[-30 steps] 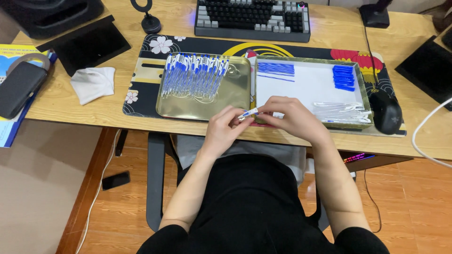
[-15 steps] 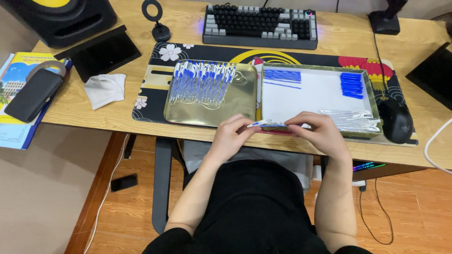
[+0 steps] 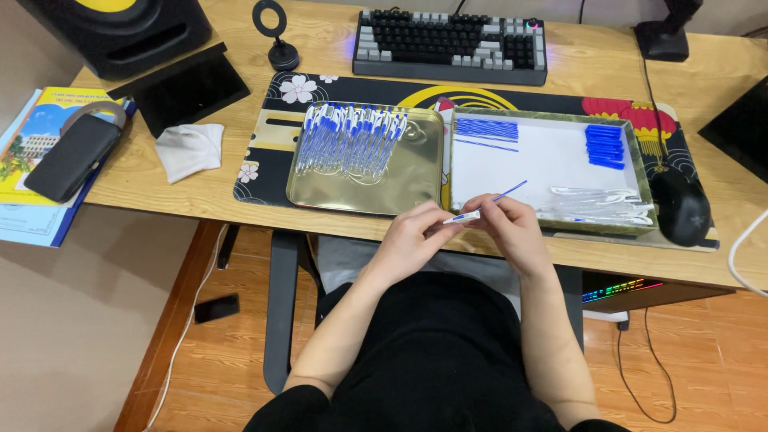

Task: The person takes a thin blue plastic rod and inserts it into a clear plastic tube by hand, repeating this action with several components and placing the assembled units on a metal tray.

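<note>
My left hand pinches a clear pen barrel with a blue tip at the desk's front edge. My right hand holds a thin blue ink refill that slants up to the right, its lower end at the barrel. Behind my hands a gold tray carries several finished blue-and-clear pens. To its right a white-lined tray holds loose blue refills, blue caps and clear barrels.
A black mouse lies right of the white tray. A keyboard sits at the back, a speaker and dark tablet at back left. A white cloth, a black case and books lie left.
My hands have stayed at the desk's front edge with the barrel. The blue refill now sticks out up and to the right from my right hand. The camera has tilted slightly.
</note>
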